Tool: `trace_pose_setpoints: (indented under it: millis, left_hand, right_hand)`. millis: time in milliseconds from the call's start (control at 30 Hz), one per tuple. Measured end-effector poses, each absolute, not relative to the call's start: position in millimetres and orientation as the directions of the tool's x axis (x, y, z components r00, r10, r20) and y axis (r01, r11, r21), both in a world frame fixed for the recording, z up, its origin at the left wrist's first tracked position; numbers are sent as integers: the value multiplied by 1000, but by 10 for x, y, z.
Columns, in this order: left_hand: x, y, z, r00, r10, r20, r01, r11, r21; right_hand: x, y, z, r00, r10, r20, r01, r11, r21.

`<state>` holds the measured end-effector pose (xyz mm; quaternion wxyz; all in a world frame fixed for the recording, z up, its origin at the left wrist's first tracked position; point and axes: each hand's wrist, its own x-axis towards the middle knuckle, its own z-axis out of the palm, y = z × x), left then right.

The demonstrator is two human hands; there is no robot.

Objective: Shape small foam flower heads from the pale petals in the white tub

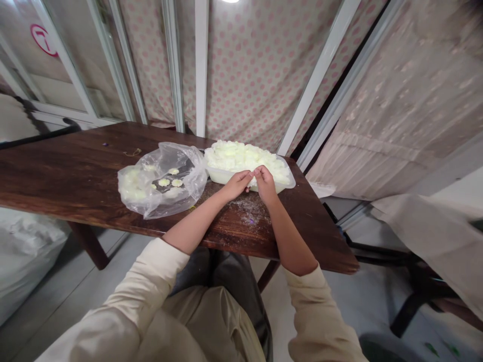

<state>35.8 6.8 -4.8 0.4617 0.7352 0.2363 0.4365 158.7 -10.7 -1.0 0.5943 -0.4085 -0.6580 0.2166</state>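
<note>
My left hand [239, 184] and my right hand [264, 182] meet at the front edge of a translucent plastic tub [222, 176]. Fingers of both are pinched together, and a small whitish bit shows between them, too small to name. The tub is heaped with pale yellow-green, flower-like pieces [241, 153]. Left of it lies a clear plastic bag [192, 188], spread with its mouth towards the tub. Several similar pale round pieces [177, 183] are in or on the bag.
White crumbs [249, 213] are scattered over the dark wooden table [75, 156] in front of the tub. A thin tan loop [133, 152] lies at the back left. Dotted curtains [249, 75] hang behind white frames. A large clear bag [26, 256] stands on the floor at left.
</note>
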Motion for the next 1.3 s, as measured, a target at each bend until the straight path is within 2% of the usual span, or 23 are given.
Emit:
trace_pose_setpoints:
  millis: [167,333,633,733,933,1167,1300]
  left_hand:
    - [401,80,-95,567,720,400,-119,-409,905]
    - [388,63,-60,561,749,353,-151,-327,933]
    - [331,81,-40,456,777,434,-84,-448,890]
    - [330,73,-34,454,777,437,-104,-441,891]
    - [371,73,-46,481,776,408,-163,-378,911]
    - [384,79,-68,471,772,425,-166,-396,903]
    - [362,80,-34,428,787,445,-188,-405,895]
  right_hand:
    - [1575,-129,-11,55,820,570,294,532,-794]
    - [1591,-125,6,80,791,607,314,558,-768]
    - [1631,-68,-25,50,798,600,237,575,-783]
    - [1630,-71,-26,46,784,619,225,596,-771]
    - [1602,-119,-2,17,800,599,304,567,-766]
    - [1600,-117,-34,37,847,530,251,505,-826]
    - [1583,-134,0,38,807,590,299,554,-777]
